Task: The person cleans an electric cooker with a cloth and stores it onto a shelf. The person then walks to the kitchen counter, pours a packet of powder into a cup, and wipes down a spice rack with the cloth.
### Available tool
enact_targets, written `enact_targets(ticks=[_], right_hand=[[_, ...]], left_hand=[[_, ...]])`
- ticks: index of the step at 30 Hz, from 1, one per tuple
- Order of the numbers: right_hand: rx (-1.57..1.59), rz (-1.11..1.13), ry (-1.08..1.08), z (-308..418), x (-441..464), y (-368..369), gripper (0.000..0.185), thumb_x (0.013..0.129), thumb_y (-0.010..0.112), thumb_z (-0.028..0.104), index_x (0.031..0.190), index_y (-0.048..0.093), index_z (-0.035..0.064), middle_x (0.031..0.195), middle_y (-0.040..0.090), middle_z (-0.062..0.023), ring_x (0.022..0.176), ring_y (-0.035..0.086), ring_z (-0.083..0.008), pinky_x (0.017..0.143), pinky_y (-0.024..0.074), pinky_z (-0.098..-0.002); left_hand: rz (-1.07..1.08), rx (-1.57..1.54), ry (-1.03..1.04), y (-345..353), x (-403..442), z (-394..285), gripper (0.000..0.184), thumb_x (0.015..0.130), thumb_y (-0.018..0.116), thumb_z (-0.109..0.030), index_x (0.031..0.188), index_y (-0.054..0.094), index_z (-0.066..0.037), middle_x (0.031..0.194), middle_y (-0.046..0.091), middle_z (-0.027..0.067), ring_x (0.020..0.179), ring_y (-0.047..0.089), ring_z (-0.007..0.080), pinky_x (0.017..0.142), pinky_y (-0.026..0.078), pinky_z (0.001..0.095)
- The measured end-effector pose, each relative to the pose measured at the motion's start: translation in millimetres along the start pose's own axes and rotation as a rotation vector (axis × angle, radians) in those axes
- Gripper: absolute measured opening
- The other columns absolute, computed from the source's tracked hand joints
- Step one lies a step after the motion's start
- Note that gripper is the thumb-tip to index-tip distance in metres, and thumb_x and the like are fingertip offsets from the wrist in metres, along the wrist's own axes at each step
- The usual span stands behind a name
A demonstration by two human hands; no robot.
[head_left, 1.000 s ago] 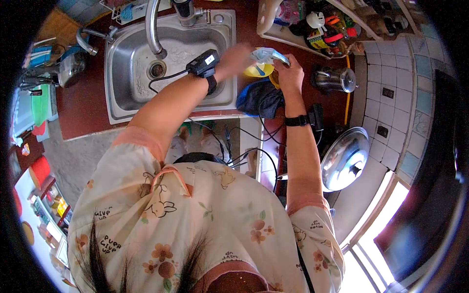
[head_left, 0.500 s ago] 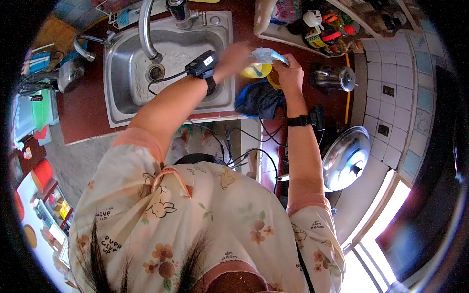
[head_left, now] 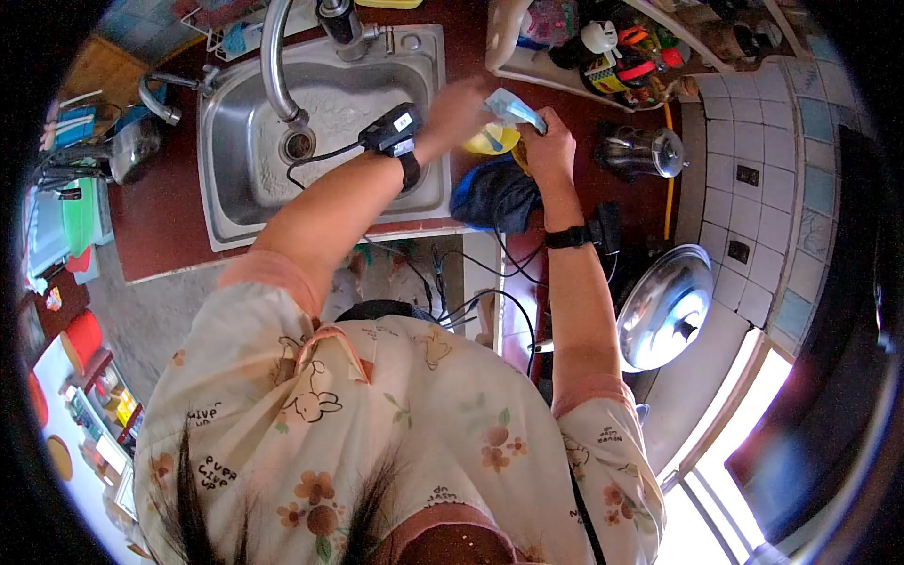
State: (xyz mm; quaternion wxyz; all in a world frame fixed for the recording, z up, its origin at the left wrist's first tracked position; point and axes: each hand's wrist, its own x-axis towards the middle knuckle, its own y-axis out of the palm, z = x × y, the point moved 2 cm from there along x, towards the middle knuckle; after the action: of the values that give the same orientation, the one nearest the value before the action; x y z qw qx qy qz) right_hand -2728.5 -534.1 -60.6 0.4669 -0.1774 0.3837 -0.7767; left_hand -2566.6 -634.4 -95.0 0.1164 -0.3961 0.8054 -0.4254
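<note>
A light blue and white plastic packet (head_left: 511, 105) is held up over the counter beside the sink. My right hand (head_left: 551, 146) is closed with its fingers pinching the packet's right end. My left hand (head_left: 457, 118) is at the packet's left edge; motion blurs its fingers, so I cannot tell whether they grip it. Just below the packet is a yellow bowl (head_left: 492, 141) with something bluish across it, partly hidden by my hands. A dark cloth with blue edging (head_left: 494, 193) lies on the counter in front of the bowl.
To the left is a steel sink (head_left: 212, 179) with a curved faucet (head_left: 279, 66). A metal pot (head_left: 650, 151) stands to the right, near a large shiny lid (head_left: 669, 306). Bottles (head_left: 617, 66) fill a rack at the back. Black cables (head_left: 513, 297) hang from my wrists.
My right hand and the packet have shifted slightly left, and the packet's right end now tilts lower. My left hand stays near the packet's left edge, still blurred.
</note>
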Motion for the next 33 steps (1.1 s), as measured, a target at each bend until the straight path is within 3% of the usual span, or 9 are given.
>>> enact_targets(ticks=[3, 6, 12, 15, 18, 24, 27, 30, 33], right_hand=[[0.042, -0.101, -0.050, -6.0, 4.6, -1.4, 0.022, 0.085, 0.079, 0.017, 0.100, 0.069, 0.0049, 0.088, 0.071, -0.0150, 0.079, 0.068, -0.0210, 0.075, 0.0539, -0.0361], [0.066, -0.077, -0.002, -10.3, 8.3, -9.1, 0.018, 0.083, 0.075, 0.020, 0.099, 0.072, 0.0116, 0.094, 0.074, -0.0168, 0.091, 0.072, -0.0379, 0.080, 0.0568, -0.0440], [0.027, -0.062, 0.061, 2.9, 2.4, -4.9, 0.016, 0.083, 0.072, 0.014, 0.099, 0.072, 0.0135, 0.095, 0.074, -0.0165, 0.091, 0.072, -0.0383, 0.079, 0.0567, -0.0445], [-0.011, -0.110, -0.003, -8.4, 6.8, -5.5, 0.021, 0.084, 0.080, 0.015, 0.101, 0.071, 0.0066, 0.092, 0.073, -0.0129, 0.082, 0.070, -0.0236, 0.076, 0.0542, -0.0354], [-0.003, -0.091, 0.018, -17.5, 9.5, 1.1, 0.019, 0.082, 0.071, 0.010, 0.101, 0.072, 0.0138, 0.095, 0.074, -0.0181, 0.091, 0.072, -0.0375, 0.079, 0.0567, -0.0455], [0.045, -0.081, 0.093, -18.1, 4.1, -5.5, 0.023, 0.078, 0.079, 0.011, 0.099, 0.072, 0.0129, 0.097, 0.075, -0.0145, 0.092, 0.073, -0.0338, 0.081, 0.0566, -0.0416], [0.096, -0.061, 0.077, -21.3, 3.7, -3.7, 0.018, 0.082, 0.079, 0.005, 0.098, 0.070, 0.0042, 0.096, 0.073, -0.0080, 0.088, 0.067, -0.0169, 0.082, 0.0530, -0.0326], [0.181, -0.063, 0.066, -30.6, 6.3, 0.4, 0.025, 0.075, 0.081, 0.007, 0.098, 0.072, 0.0103, 0.097, 0.076, -0.0118, 0.092, 0.073, -0.0290, 0.083, 0.0559, -0.0390], [0.258, -0.050, 0.022, -37.7, 11.3, 5.3, 0.026, 0.076, 0.081, 0.007, 0.100, 0.072, 0.0097, 0.097, 0.076, -0.0117, 0.092, 0.072, -0.0281, 0.083, 0.0558, -0.0386]], left_hand=[[-0.108, -0.007, 0.099, 9.9, -2.6, 8.4, 0.042, 0.085, 0.076, -0.033, 0.109, 0.071, 0.001, 0.112, 0.066, 0.0232, 0.105, 0.064, 0.0409, 0.092, 0.052, 0.0489], [-0.005, -0.015, 0.033, 4.7, -3.8, 15.7, 0.039, 0.086, 0.074, -0.029, 0.111, 0.071, 0.000, 0.109, 0.066, 0.0219, 0.103, 0.065, 0.0401, 0.090, 0.053, 0.0489], [0.010, 0.023, 0.024, 1.8, -4.7, 10.3, 0.032, 0.087, 0.072, -0.025, 0.107, 0.071, 0.000, 0.102, 0.067, 0.0201, 0.095, 0.066, 0.0405, 0.083, 0.053, 0.0500], [-0.033, -0.030, 0.043, 2.0, -5.0, 8.4, 0.029, 0.087, 0.072, -0.025, 0.102, 0.071, 0.000, 0.101, 0.067, 0.0209, 0.094, 0.066, 0.0411, 0.082, 0.053, 0.0501], [0.015, 0.006, 0.014, 8.0, -5.3, 15.5, 0.028, 0.087, 0.071, -0.025, 0.102, 0.071, 0.000, 0.101, 0.066, 0.0213, 0.094, 0.065, 0.0416, 0.082, 0.053, 0.0500], [0.038, 0.007, -0.028, -0.3, -2.2, 7.4, 0.032, 0.085, 0.073, -0.027, 0.105, 0.072, -0.002, 0.103, 0.068, 0.0203, 0.097, 0.065, 0.0404, 0.085, 0.053, 0.0504], [0.026, -0.036, 0.054, -4.8, -2.7, 2.6, 0.036, 0.083, 0.076, -0.028, 0.108, 0.073, -0.004, 0.105, 0.068, 0.0197, 0.100, 0.065, 0.0393, 0.087, 0.052, 0.0497], [0.061, 0.005, 0.109, 1.1, -2.0, 12.6, 0.039, 0.081, 0.077, -0.030, 0.110, 0.074, -0.004, 0.105, 0.068, 0.0197, 0.102, 0.064, 0.0391, 0.088, 0.052, 0.0490], [0.063, 0.088, 0.081, 10.2, -2.3, 18.1, 0.039, 0.079, 0.078, -0.031, 0.106, 0.075, -0.003, 0.103, 0.067, 0.0200, 0.100, 0.064, 0.0393, 0.087, 0.052, 0.0491]])
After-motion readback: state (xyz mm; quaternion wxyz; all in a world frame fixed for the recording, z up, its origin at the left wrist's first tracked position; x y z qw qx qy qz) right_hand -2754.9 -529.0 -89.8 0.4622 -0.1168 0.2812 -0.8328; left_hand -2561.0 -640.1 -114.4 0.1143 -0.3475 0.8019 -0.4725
